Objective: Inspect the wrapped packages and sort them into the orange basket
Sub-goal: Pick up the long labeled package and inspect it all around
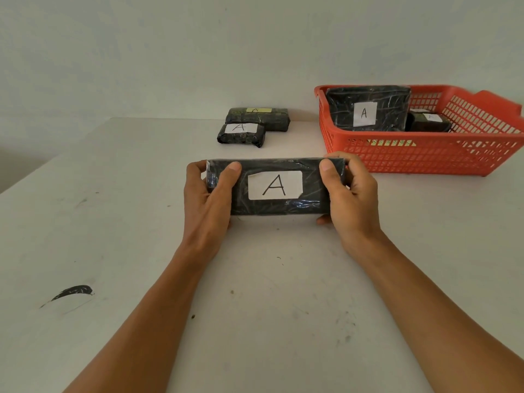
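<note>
Long black plastic-wrapped rectangular package with white paper label marked "A" [276, 186] held at frame centre, label facing camera, long axis 9-to-3 o'clock, over the white bench [119, 222]; contact with bench underneath not clear. Left hand [208, 194] clamped on the 9 o'clock end, thumb across the front face, fingers [198, 168] curled round the end. Right hand [350, 191] clamped on the 3 o'clock end, thumb on front, rest wrapped behind. Both grips closed tight on the package.

Orange perforated plastic basket [425, 154] at 2 o'clock from the held package, just beyond the right hand, resting on bench. Inside: large black wrapped package with white "A" label [368, 109] leaning upright against the 9 o'clock wall; smaller dark wrapped package with a pale label [429, 121] lying at its 3 o'clock side, label text unreadable. Something pale visible through the front mesh low down, identity unclear.

At 12 o'clock from the held package, on bench near the wall: small black wrapped package with white "A" label [241, 134], touching or just in front of a longer dark wrapped package with yellow label [259, 116].

Black smudge mark [73, 292] on bench at 8 o'clock.
</note>
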`<state>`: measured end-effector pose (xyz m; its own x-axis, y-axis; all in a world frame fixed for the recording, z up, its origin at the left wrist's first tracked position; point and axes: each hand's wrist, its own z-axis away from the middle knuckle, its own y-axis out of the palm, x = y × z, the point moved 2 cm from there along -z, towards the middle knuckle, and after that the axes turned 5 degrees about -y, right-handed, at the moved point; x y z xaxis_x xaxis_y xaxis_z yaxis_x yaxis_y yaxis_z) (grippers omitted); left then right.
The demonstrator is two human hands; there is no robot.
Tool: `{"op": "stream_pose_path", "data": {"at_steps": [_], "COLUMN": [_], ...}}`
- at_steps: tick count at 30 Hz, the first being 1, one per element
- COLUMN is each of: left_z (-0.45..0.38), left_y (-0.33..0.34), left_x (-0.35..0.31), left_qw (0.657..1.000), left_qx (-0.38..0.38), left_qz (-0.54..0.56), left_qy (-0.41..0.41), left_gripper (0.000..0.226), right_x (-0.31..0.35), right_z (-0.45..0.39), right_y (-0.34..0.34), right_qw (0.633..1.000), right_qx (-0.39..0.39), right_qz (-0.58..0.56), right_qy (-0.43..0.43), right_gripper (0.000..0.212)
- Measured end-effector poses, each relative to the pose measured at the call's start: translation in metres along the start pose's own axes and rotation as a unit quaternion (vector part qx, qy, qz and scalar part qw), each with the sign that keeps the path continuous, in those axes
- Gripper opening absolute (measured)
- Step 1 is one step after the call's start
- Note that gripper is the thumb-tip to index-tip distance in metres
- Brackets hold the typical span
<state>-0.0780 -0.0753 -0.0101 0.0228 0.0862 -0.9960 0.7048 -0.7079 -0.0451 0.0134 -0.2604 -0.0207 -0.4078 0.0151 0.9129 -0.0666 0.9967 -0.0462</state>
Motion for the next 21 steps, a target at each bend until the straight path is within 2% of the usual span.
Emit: {"op": "stream_pose_path", "data": {"at_steps": [3,5,8,14,21], "left_z": [0.003,0.006,0.009,0.015,0.016], "left_y": [0.000,0.000,0.000,0.001,0.002], "left_x": [-0.001,-0.003,-0.007,-0.010,-0.010], "left_qw": [0.998,0.994,0.990,0.987,0.985], "left_qx": [-0.019,-0.049,-0.076,-0.097,-0.108], "left_qz": [-0.053,-0.080,-0.097,-0.112,-0.114], "left_qy": [0.031,0.049,0.063,0.061,0.073], "left_gripper": [0.061,0.068,0.060,0.060,0.062], "right_x": [0.001,0.003,0.008,0.016,0.015], "right_z": [0.002,0.003,0.007,0.014,0.013], "right_y": [0.000,0.001,0.002,0.009,0.012], "right_qw": [1.000,1.000,1.000,0.998,0.996], "right_qx": [0.006,0.008,0.010,-0.002,-0.027], "right_qz": [0.000,-0.001,-0.009,0.056,0.083], "right_qy": [-0.003,-0.008,-0.006,-0.020,-0.007], "right_gripper": [0.005,0.005,0.008,0.048,0.053]}}
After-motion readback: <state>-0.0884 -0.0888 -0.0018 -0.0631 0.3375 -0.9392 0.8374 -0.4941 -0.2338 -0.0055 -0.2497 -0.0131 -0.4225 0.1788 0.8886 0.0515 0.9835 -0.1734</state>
